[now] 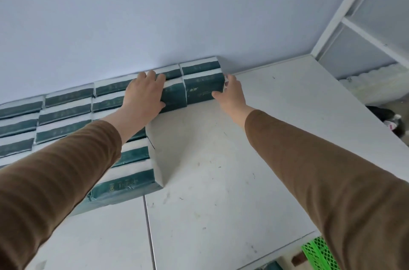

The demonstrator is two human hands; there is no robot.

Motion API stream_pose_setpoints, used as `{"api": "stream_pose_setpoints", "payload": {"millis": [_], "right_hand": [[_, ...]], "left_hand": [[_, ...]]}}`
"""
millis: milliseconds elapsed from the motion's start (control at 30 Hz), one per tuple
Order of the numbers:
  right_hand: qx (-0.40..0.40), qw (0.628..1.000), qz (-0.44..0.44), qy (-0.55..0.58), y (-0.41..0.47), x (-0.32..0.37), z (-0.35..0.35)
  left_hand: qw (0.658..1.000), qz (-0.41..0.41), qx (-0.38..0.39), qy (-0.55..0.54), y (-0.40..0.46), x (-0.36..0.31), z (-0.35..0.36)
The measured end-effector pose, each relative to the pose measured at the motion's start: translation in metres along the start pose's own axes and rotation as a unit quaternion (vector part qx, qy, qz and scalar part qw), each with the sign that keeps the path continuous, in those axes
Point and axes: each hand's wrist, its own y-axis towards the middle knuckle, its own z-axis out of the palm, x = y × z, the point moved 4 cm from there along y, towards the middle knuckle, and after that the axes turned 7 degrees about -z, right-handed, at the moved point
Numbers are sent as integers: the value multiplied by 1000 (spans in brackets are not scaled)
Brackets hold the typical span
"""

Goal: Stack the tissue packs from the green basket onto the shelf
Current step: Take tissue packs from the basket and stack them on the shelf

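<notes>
Shelf [221, 159] | tissue packs [66, 112] in rows against the wall [177, 4] (dark green and white wrappers) | my left hand [145, 94] flat on a top pack, fingers straight | my right hand [230, 92] gripping the end pack [202, 90], thumb on its front | green basket [318, 254] below the shelf edge.

Rectangular tissue packs in dark green and white plastic wrap [66, 112] lie stacked in rows on the white, scuffed shelf board [221, 170], against the pale wall. The end pack [202, 89] sits at the right of the back row. A bright green plastic lattice basket [318, 254] shows below the shelf's front edge.
</notes>
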Motion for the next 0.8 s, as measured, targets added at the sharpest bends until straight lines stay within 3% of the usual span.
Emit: {"api": "stream_pose_setpoints", "payload": {"millis": [133,300,567,667,800], "right_hand": [[-19,997,-44,-67,-54,2,-51],[-78,968,-129,-200,-156,-26,-153],[-200,940,-116,-251,-318,-142,-322],[-217,947,-78,-222,-360,-214,-374],[-168,966,92,-172,-392,-352,-417]], "left_hand": [[997,40,-35,-59,-10,-51,-24],[975,138,-11,-173,-53,-182,-47],[903,337,-34,-266,-168,-413,-80],[877,388,-21,-282,-207,-496,-81],[867,415,51,-273,-240,-600,-40]]}}
